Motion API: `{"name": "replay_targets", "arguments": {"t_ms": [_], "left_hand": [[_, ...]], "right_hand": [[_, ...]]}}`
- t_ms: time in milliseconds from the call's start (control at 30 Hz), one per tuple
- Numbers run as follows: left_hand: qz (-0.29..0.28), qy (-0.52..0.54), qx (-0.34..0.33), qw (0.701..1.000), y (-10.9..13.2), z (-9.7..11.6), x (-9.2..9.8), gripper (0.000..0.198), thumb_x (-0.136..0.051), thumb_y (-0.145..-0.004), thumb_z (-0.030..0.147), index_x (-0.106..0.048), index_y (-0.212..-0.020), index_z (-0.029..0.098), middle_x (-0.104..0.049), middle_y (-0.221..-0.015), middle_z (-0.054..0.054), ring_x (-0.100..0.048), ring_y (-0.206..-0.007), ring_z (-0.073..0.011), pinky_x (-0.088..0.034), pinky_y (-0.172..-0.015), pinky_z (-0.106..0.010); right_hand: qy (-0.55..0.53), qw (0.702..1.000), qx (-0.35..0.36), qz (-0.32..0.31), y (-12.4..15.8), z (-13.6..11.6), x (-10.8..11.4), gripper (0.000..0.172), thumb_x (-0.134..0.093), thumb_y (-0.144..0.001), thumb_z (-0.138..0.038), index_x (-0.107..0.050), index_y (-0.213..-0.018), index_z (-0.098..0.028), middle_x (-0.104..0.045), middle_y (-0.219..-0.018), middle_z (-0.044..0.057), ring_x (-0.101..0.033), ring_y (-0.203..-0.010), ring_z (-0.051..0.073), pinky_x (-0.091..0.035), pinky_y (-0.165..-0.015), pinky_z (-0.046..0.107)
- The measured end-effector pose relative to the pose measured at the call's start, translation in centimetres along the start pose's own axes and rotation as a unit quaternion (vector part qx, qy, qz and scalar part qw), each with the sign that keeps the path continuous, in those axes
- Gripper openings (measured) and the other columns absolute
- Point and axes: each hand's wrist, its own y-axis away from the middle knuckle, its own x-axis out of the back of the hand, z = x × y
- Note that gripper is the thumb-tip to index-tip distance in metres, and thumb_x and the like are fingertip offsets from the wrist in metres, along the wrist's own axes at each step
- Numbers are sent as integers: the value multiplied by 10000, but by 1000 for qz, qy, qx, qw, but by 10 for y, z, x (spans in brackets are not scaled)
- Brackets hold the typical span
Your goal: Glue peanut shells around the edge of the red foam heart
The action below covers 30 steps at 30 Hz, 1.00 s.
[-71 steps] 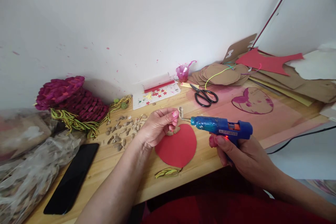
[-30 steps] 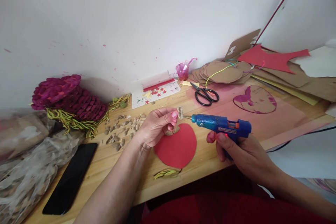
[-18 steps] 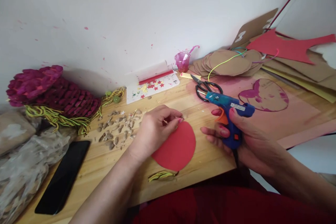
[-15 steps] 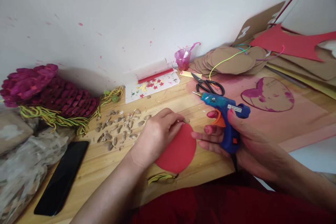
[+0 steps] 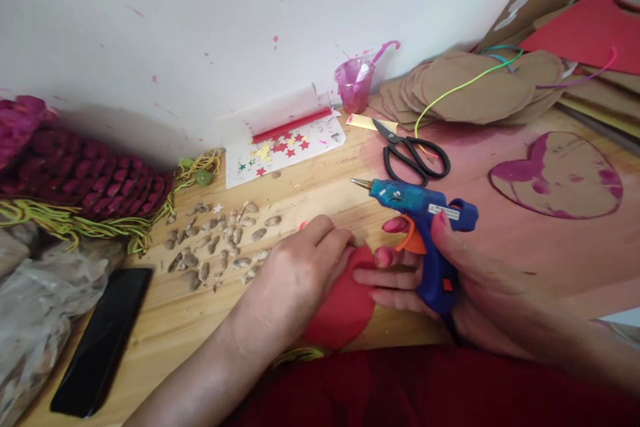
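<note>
My left hand (image 5: 310, 273) is closed at the upper edge of a red round piece (image 5: 345, 307), its fingertips pinching a small brownish bit that looks like a peanut shell (image 5: 360, 241). In my right hand (image 5: 450, 273) is a blue hot glue gun (image 5: 430, 227) with an orange trigger, its metal nozzle pointing left. The handle rests between thumb and palm, while the lower fingers reach out to the red piece's right edge. Several peanut shells (image 5: 225, 240) lie scattered left of my left hand. Yellow-green yarn (image 5: 300, 355) pokes out below the red piece.
Black scissors (image 5: 415, 153) lie beyond the glue gun. Paper with small stars (image 5: 285, 150) and a pink-stained cup (image 5: 354, 87) stand near the wall. Stacked cardboard ovals (image 5: 470, 87) and a painted cardboard heart (image 5: 560, 177) are at right; a phone (image 5: 103, 340) and plastic bag (image 5: 45, 327) at left.
The view has shifted closer and tilted a little. My left hand remains at the red piece's upper edge with the peanut shell, and the glue gun stays in my right hand.
</note>
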Motion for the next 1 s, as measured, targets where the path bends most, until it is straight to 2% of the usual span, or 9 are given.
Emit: {"name": "replay_targets", "arguments": {"t_ms": [167, 367, 600, 800, 1000], "left_hand": [[9, -12, -5, 1000, 0, -1, -1, 161, -502, -1012, 207, -661, -994, 188, -604, -851, -29, -594, -702, -131, -468, -640, -253], [15, -12, 6, 1000, -1, -2, -3, 142, -519, -1007, 210, -659, -1021, 186, -617, -881, -35, -606, -717, -129, -473, -646, -251], [18, -12, 7, 1000, 0, -1, -3, 115, -542, -993, 173, -651, -1029, 188, -612, -901, -17, -608, -723, -121, -503, -666, -245], [23, -16, 1, 1000, -1, -2, -4, 98, -576, -974, 144, -648, -1029, 181, -602, -899, -8, -606, -720, -119, -507, -659, -247], [22, -21, -2, 1000, -2, 0, -4, 97, -588, -969, 146, -652, -1033, 179, -602, -888, -7, -608, -721, -120, -509, -653, -246]], "right_hand": [[-1, 1000, -10, 1, -4, 0, 3, 456, -754, -805, -582, -657, -1141, -291, -746, -1064, 87, -715, -1115, 285, -510, -1031, 500], [-14, 1000, -17, -20, -5, 1, 6, 427, -735, -828, -573, -670, -1143, -292, -741, -1073, 89, -721, -1107, 283, -519, -1017, 504], [14, 1000, 6, -21, -6, 1, 8, 360, -762, -799, -574, -720, -992, -274, -720, -1170, 86, -731, -1082, 309, -530, -997, 542], [5, 1000, 0, -17, -6, 2, 8, 341, -764, -801, -565, -728, -964, -268, -728, -1123, 83, -737, -1068, 303, -535, -990, 547], [8, 1000, 8, -26, -5, 2, 9, 311, -751, -828, -541, -737, -994, -278, -693, -1232, 84, -722, -1104, 298, -534, -997, 536]]}}
